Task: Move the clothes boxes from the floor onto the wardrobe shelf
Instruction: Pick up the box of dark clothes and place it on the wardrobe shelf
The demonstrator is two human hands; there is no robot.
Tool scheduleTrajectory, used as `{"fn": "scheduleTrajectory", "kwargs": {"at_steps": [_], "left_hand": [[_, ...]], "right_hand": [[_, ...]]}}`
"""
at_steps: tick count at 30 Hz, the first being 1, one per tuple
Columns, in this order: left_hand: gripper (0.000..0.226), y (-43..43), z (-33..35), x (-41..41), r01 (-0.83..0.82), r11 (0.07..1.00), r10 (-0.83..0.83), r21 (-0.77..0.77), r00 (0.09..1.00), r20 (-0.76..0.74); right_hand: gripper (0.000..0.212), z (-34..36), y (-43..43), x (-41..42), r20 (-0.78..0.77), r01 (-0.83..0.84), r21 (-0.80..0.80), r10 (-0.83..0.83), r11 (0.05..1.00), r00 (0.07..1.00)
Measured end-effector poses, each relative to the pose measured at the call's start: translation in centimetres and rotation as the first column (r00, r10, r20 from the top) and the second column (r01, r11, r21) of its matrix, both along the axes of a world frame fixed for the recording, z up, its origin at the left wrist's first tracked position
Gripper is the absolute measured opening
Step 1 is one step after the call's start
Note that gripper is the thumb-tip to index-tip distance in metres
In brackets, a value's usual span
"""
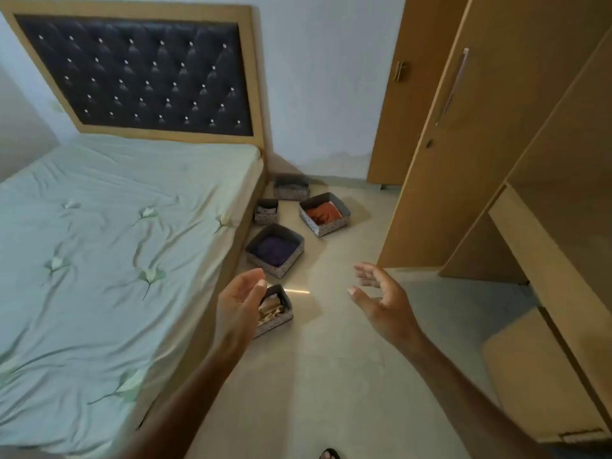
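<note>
- Both hands were empty: the left hand (239,301) and right hand (381,298) reached forward with fingers spread, palms facing each other.
- Five clothes boxes sat on the floor (331,359) beside the bed (116,243): the nearest box (276,313) showed partly behind the left hand.
- The purple-filled box (275,250) and orange-filled box (324,214) lay beyond.
- The open wardrobe (530,160) stood at the right, its shelf (543,260) bare.

A bed (109,246) with pale green sheet and tufted dark headboard (139,74) stood against white walls (324,77). The floor (331,376) was beige tile. Wooden doors (480,134) stood at right.
</note>
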State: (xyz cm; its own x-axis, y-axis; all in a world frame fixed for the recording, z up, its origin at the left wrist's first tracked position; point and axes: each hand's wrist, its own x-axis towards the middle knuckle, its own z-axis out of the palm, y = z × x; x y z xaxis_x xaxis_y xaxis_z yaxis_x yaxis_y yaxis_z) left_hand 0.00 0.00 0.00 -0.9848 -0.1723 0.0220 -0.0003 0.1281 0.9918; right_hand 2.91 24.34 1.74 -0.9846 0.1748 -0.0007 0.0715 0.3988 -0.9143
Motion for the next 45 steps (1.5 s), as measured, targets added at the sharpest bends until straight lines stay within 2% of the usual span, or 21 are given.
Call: {"fn": "scheduleTrajectory", "kwargs": {"at_steps": [4,10,15,19,25,29,31,34,36,40,43,45], "left_hand": [[0.021,2.0,-1.9,-5.6,-0.021,0.999,0.024,-0.041,0.996,0.088],[0.026,4.4,-5.3,-15.5,-0.054,0.996,0.062,-0.073,0.990,0.123],[0.026,6.0,-8.3,-27.5,-0.072,0.995,0.082,-0.063,0.979,0.188],[0.026,6.8,-9.1,-36.7,-0.083,0.996,0.089,-0.031,0.954,0.285],[0.025,7.7,-11.0,-48.4,-0.143,0.990,0.140,-0.023,0.913,0.382],[0.025,7.7,-15.1,-56.2,-0.262,0.964,0.251,-0.044,0.846,0.470],[0.023,7.7,-16.7,-59.2,-0.308,0.950,0.291,-0.053,0.811,0.507],[0.023,8.2,-21.9,-65.4,-0.449,0.891,0.401,-0.071,0.702,0.589],[0.025,8.9,-24.5,-68.2,-0.483,0.871,0.416,-0.084,0.637,0.649],[0.027,10.5,-32.1,-73.7,-0.553,0.826,0.426,-0.109,0.486,0.763],[0.028,12.0,-40.3,-76.2,-0.604,0.790,0.389,-0.102,0.366,0.846],[0.030,12.9,-45.4,-77.4,-0.613,0.782,0.361,-0.111,0.301,0.883]], "right_hand": [[0.043,-1.4,1.7,-6.7,0.103,-0.051,0.006,0.050,0.999,0.993],[0.041,-4.9,3.5,-18.7,0.163,-0.147,-0.010,0.147,0.989,0.976],[0.041,-8.1,4.3,-31.4,0.227,-0.196,0.026,0.186,0.980,0.956],[0.043,-9.2,4.9,-41.0,0.317,-0.247,0.044,0.221,0.968,0.922],[0.041,-11.3,5.4,-55.0,0.368,-0.338,0.043,0.300,0.940,0.880],[0.040,-14.9,4.9,-66.3,0.440,-0.446,0.028,0.390,0.895,0.809],[0.038,-16.9,4.7,-70.8,0.452,-0.514,0.048,0.441,0.856,0.776],[0.037,-22.5,3.9,-79.7,0.519,-0.670,0.106,0.534,0.735,0.668],[0.038,-25.4,3.4,-84.3,0.564,-0.742,0.135,0.565,0.657,0.603],[0.039,-33.9,1.8,-93.6,0.657,-0.875,0.176,0.607,0.452,0.446],[0.039,-42.9,0.4,-98.6,0.739,-0.933,0.176,0.584,0.314,0.336],[0.040,-48.6,-0.3,-100.8,0.767,-0.953,0.193,0.570,0.234,0.296]]}}
